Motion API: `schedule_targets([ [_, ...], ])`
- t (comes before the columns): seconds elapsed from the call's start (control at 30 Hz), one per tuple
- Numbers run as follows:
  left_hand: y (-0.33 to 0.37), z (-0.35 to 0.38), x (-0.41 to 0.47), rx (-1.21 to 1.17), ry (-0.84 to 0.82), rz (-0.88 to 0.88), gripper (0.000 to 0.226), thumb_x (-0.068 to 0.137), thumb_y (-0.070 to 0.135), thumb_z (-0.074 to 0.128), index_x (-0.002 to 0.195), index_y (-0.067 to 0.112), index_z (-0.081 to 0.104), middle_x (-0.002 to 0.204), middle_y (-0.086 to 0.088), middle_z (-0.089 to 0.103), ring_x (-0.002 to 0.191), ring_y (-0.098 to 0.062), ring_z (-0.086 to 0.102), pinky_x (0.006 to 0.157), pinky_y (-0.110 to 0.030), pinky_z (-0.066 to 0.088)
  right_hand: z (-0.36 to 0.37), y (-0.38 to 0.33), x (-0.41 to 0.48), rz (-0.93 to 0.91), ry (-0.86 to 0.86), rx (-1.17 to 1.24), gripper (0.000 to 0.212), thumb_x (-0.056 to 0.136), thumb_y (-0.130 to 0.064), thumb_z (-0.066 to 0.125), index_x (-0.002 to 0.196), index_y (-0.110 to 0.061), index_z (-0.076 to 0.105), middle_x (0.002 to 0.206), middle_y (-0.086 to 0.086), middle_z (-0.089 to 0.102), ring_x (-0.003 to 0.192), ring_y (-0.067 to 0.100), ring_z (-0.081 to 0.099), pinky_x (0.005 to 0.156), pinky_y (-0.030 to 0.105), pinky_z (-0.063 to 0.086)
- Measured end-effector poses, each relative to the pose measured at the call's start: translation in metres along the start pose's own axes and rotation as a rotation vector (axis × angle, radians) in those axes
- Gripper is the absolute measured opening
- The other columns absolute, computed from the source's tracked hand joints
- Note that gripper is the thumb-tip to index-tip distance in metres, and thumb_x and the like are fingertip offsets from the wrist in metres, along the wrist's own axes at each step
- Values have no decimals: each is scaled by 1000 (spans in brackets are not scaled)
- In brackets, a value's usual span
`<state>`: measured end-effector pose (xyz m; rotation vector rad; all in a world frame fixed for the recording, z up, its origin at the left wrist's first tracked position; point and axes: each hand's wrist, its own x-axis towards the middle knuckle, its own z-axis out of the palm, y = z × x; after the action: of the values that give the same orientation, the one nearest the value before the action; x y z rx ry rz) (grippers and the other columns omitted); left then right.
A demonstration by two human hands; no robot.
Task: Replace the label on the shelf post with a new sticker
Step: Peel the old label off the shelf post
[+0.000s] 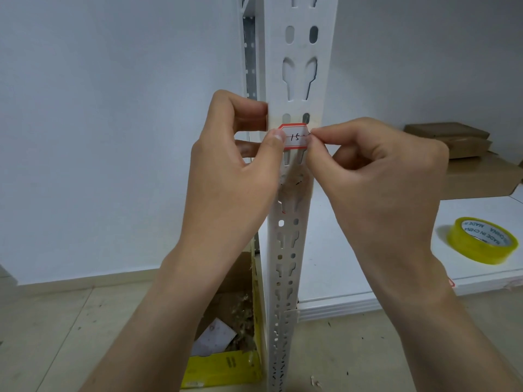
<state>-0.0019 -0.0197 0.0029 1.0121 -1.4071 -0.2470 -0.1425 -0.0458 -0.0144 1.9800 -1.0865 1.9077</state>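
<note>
A white slotted shelf post runs upright through the middle of the head view. On it sits a white sticker with a red border, marked "15" by hand. My left hand wraps around the post's left edge, its thumb tip pressing the sticker's left end. My right hand pinches the sticker's right end between thumb and forefinger. Below the sticker the post shows smudged residue and small red scraps.
A roll of yellowish clear tape lies on the white shelf board at the right. Brown cardboard boxes sit further back on it. A yellow box of scraps stands on the floor left of the post.
</note>
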Motion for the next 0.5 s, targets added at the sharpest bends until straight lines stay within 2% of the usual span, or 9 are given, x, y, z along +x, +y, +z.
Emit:
schedule_targets([
  [0.27,0,1,-1,0,4,-1,24,97,22,68,98,37,48,105,19,68,89,-16,76,75,-22,63,5,-3,0,37,9,11,12,88,-24,78,79,-16,76,52,-5,58,46,11,52,55,29,50],
  [0.5,3,1,0,-22,3,11,24,97,21,68,98,36,49,103,19,69,85,-12,76,70,-17,60,7,-5,0,44,7,11,10,86,-19,76,77,-16,73,52,-6,56,45,10,50,55,28,50],
])
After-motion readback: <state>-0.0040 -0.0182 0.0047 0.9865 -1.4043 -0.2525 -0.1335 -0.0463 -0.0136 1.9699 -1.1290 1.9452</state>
